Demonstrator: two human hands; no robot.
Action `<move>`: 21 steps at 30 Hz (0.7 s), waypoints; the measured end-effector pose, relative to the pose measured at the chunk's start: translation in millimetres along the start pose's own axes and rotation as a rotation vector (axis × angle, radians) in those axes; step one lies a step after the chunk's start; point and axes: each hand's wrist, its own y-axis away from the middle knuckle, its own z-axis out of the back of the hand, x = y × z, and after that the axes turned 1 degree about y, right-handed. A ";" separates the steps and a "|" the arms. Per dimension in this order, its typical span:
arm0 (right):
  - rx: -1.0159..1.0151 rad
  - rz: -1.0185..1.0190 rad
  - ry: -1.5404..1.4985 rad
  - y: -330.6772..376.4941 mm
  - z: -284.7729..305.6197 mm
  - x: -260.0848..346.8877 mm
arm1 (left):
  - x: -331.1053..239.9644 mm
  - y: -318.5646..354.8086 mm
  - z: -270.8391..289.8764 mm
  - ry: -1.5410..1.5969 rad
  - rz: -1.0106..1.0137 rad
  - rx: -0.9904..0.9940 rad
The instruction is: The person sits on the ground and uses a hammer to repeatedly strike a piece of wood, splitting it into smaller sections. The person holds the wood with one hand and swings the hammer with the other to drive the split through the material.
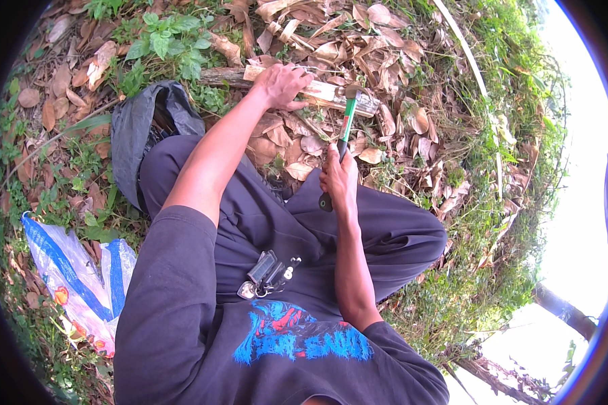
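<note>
My left hand (284, 86) lies over a pale, split piece of wood (324, 93) on the leaf-covered ground, its fingers bent around the top and the thumb pointing along the near side. Whether something small sits under those fingers is hidden. In my right hand (340, 177) is a hammer (348, 121) with a green and black handle, gripped near the lower end. The hammer's head is over the right part of the wood; I cannot tell if it touches.
Dry brown leaves (385, 40) surround the wood. A dark plastic bag (130, 145) lies beside my left knee, and a clear bag with blue stripes (81, 277) is at the left. A bunch of keys (257, 283) rests on my lap. Green plants (162, 40) grow at the far left.
</note>
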 end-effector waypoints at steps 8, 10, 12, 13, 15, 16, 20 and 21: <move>0.008 -0.016 -0.033 -4.3 2.5 -5.3 | -6.7 -1.2 3.8 0.040 0.017 -0.043; 0.013 -0.016 -0.030 -4.4 2.6 -5.6 | -12.3 -4.8 1.3 0.087 0.027 -0.030; 0.020 -0.019 -0.031 -4.9 1.4 -6.5 | -20.5 -9.1 -5.7 0.084 0.008 -0.098; 0.023 -0.023 -0.034 -4.8 0.5 -8.2 | -28.0 -11.3 -9.9 0.057 -0.018 -0.173; 0.030 -0.029 -0.033 -5.0 -0.2 -10.9 | -40.4 -15.1 -18.1 0.035 -0.074 -0.322; 0.037 -0.030 -0.030 -5.6 -0.3 -11.5 | -39.5 -15.2 -20.7 0.085 -0.061 -0.304; 0.063 -0.023 -0.068 -5.9 0.3 -14.6 | -43.6 -17.4 -22.6 0.237 -0.015 -0.301; 0.060 -0.023 -0.077 -5.9 -0.3 -15.4 | -44.5 -18.3 -22.3 0.259 -0.002 -0.319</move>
